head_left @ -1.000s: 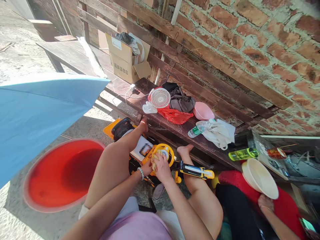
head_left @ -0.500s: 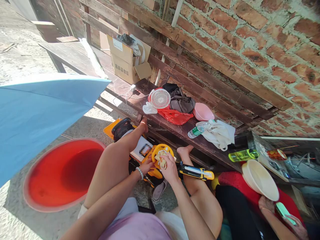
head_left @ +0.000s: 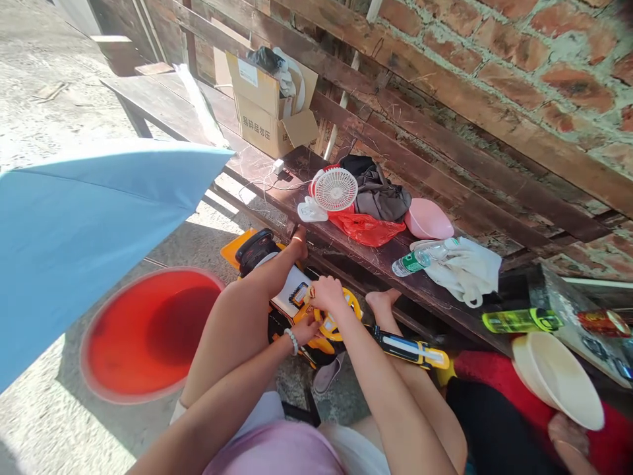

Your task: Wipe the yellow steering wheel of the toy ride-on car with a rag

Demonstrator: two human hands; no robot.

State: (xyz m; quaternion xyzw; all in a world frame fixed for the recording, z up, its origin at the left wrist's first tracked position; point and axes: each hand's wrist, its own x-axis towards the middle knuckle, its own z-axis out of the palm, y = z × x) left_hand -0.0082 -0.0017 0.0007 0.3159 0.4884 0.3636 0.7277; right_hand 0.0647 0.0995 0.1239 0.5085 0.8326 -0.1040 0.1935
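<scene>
Between my bare legs stands a yellow-and-white ride-on toy vehicle (head_left: pixel 291 290) with a yellow steering wheel (head_left: pixel 353 305). My left hand (head_left: pixel 305 327), with a bead bracelet on its wrist, has its fingers closed at the near left rim of the wheel. Over the wheel's far left side is my right hand (head_left: pixel 325 294), its fingers curled and pressed together. A small bit of a crumpled pale-yellow thing (head_left: pixel 309 302) shows at its fingertips; the hand hides most of it. A black-and-yellow bar-shaped part (head_left: pixel 413 348) juts out right of the wheel.
A dark wooden bench (head_left: pixel 363 257) carries a cardboard box (head_left: pixel 260 125), a white fan (head_left: pixel 336 189), a red bag (head_left: pixel 368 227), a pink bowl (head_left: pixel 429 219) and a water bottle (head_left: pixel 418 258). A red tub (head_left: pixel 148 330) and blue umbrella (head_left: pixel 99 218) are left. Another person's hand (head_left: pixel 568 432) is near a cream basin (head_left: pixel 558 379).
My right hand has moved from the middle of the wheel to its far left, turning so that it covers the crumpled thing. The view has shifted, and the co-worker's green phone-like object has left it.
</scene>
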